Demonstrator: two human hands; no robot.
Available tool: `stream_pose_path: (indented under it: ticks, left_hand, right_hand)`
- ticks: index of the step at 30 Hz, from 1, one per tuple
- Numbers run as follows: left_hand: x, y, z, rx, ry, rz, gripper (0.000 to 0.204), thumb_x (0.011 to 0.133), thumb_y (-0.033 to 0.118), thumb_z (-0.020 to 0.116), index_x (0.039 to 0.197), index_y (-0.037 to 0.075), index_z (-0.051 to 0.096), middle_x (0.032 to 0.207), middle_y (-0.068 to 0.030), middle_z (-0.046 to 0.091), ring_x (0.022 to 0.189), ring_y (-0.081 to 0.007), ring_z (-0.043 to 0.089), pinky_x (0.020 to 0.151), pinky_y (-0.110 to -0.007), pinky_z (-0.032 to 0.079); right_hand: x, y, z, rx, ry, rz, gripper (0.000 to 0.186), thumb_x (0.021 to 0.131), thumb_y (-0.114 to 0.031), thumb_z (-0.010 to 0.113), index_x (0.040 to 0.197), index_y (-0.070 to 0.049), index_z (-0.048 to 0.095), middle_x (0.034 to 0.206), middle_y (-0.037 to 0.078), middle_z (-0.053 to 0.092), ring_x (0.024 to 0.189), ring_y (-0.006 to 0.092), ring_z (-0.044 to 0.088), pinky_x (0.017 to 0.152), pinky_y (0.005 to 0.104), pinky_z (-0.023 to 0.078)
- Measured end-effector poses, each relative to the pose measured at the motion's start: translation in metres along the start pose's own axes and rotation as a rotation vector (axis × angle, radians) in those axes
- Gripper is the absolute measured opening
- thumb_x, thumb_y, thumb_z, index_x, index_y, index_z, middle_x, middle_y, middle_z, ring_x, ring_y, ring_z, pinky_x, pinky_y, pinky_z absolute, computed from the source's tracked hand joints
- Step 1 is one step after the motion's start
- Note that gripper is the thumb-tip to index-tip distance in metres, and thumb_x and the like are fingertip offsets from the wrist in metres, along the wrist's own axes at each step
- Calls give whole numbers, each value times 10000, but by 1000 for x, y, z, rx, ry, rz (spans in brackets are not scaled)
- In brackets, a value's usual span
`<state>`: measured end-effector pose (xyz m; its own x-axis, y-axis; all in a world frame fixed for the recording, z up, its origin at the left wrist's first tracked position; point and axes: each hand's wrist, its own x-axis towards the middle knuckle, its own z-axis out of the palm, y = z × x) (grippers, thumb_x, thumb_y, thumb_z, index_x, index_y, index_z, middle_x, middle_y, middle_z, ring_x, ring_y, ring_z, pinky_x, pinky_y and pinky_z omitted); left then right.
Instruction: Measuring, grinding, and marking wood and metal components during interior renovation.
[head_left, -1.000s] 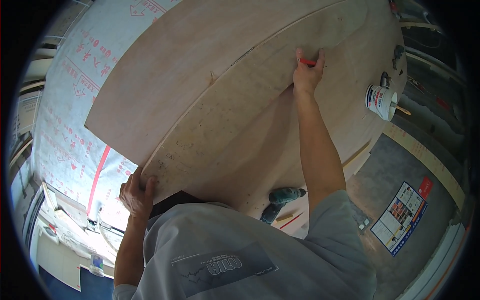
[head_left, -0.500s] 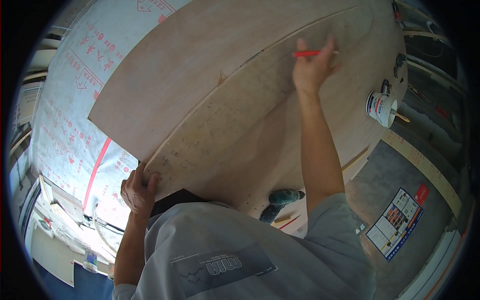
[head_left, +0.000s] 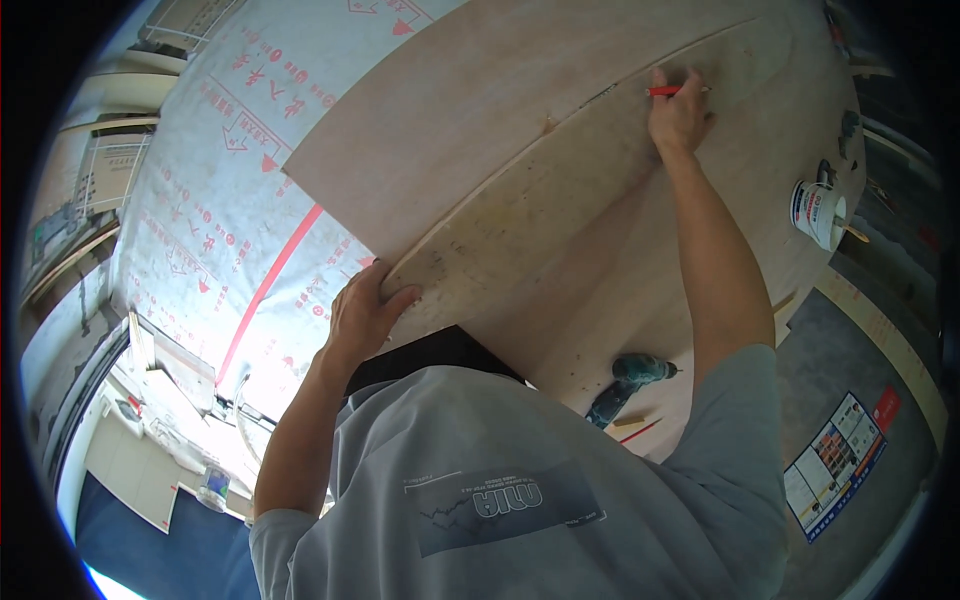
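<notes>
A large plywood sheet (head_left: 480, 130) leans in front of me over a second plywood panel (head_left: 640, 270) below it. My left hand (head_left: 362, 312) grips the sheet's near lower corner. Stretched far out, my right hand (head_left: 680, 115) holds a red pencil (head_left: 664, 91) with its tip against the sheet's far edge. My grey shirt fills the lower part of the view.
White printed membrane (head_left: 220, 210) with red markings covers the surface at left. A teal cordless drill (head_left: 625, 385) lies on the lower panel beside a thin red stick (head_left: 640, 431). A white can (head_left: 818, 212) with a stick in it stands at right. A printed sheet (head_left: 835, 462) lies on the grey floor.
My right hand has slid the red pencil farther along the sheet's edge, away from me. The sheet's near corner and my left hand have shifted to the right.
</notes>
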<state>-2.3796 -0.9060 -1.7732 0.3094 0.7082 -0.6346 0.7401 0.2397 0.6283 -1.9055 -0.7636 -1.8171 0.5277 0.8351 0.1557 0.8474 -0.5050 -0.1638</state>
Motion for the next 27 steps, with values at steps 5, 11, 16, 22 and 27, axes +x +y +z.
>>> stream_pose_path:
  ticks: [5, 11, 16, 22, 27]
  left_hand:
    - [-1, 6, -13, 25, -165, -60, 547, 862, 400, 750, 1233, 26, 604, 960, -219, 705, 896, -361, 693, 825, -456, 509]
    - [1, 0, -11, -13, -199, -87, 582, 867, 416, 746, 1264, 18, 596, 917, -224, 713, 897, -371, 696, 828, -462, 507]
    - [3, 1, -11, -8, -203, -105, 542, 864, 367, 755, 1238, 3, 609, 996, -234, 720, 921, -353, 711, 837, -442, 524]
    - [3, -7, -6, 16, -175, -94, 542, 858, 364, 761, 1232, 1, 613, 1001, -234, 719, 903, -346, 714, 825, -438, 526]
    - [1, 2, -9, -4, -161, -92, 514, 861, 372, 758, 1184, 2, 607, 936, -231, 715, 867, -369, 707, 801, -455, 523]
  right_hand:
    - [1, -7, 0, -42, -19, 40, 735, 935, -605, 563, 1450, -113, 378, 1403, 145, 555, 1387, 336, 423, 1143, 652, 205]
    - [1, 0, 4, -4, -10, 94, 784, 914, -667, 539, 1459, -125, 384, 1429, 139, 529, 1387, 332, 424, 1088, 655, 281]
    - [8, 12, 10, -41, 36, 85, 801, 872, -714, 552, 1437, -161, 428, 1389, 170, 539, 1284, 372, 527, 1012, 523, 443]
    - [7, 9, 14, -41, 59, 67, 796, 861, -717, 565, 1426, -169, 445, 1370, 177, 546, 1253, 383, 546, 997, 522, 456]
    - [3, 10, 10, -23, 51, 61, 789, 862, -711, 569, 1423, -169, 448, 1366, 179, 546, 1264, 380, 536, 1002, 526, 447]
